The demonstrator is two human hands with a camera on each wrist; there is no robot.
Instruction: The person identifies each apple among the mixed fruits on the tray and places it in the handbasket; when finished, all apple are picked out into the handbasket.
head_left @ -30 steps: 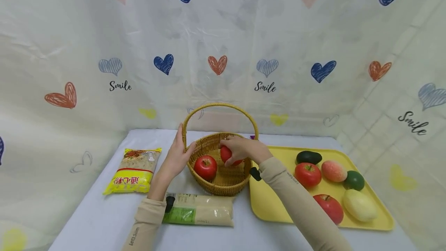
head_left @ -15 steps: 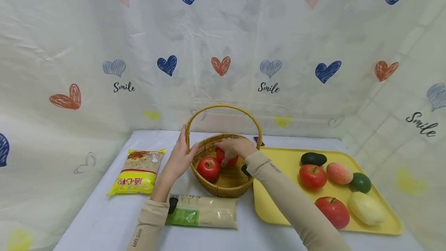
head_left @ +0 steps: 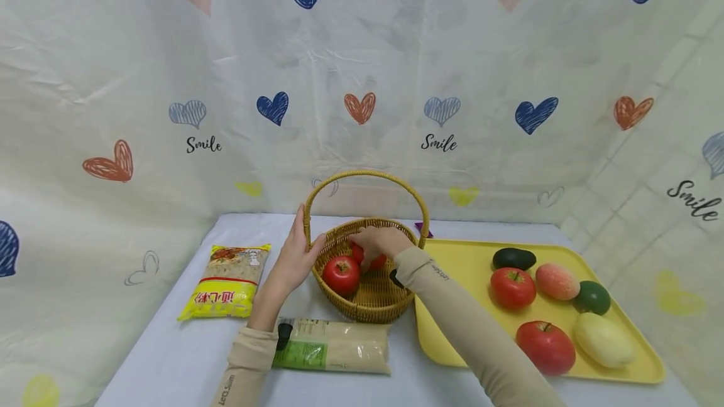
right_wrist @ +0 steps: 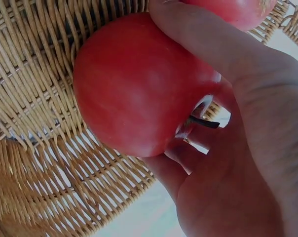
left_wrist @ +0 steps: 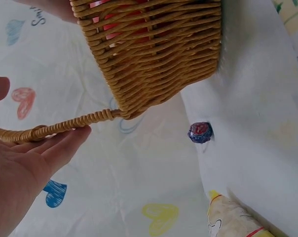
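Observation:
Inside the wicker basket (head_left: 370, 313), my right hand (head_left: 380, 242) grips a red apple (right_wrist: 134, 86), thumb on one side and fingers on the other. In the right wrist view the apple lies against the woven wall, its dark stem toward the palm. Another red apple (head_left: 341, 276) sits to the left in the basket. My left hand (head_left: 294, 259) touches the left side of the arched handle (left_wrist: 80, 120). Its fingers are straight along the handle, and the thumb stands apart from it.
Right of the basket, a yellow tray (head_left: 447, 331) bears two red apples, an avocado, a peach, a green fruit and a pale yellow fruit. A yellow pasta bag (head_left: 226, 281) lies left; a beige-green packet (head_left: 334, 345) lies in front. A small shiny wrapped ball (left_wrist: 200, 132) lies near the basket.
My right hand has moved slightly left and lower in the basket with the apple, closer to the other apple. The left hand stays at the handle; the head view has shifted a little.

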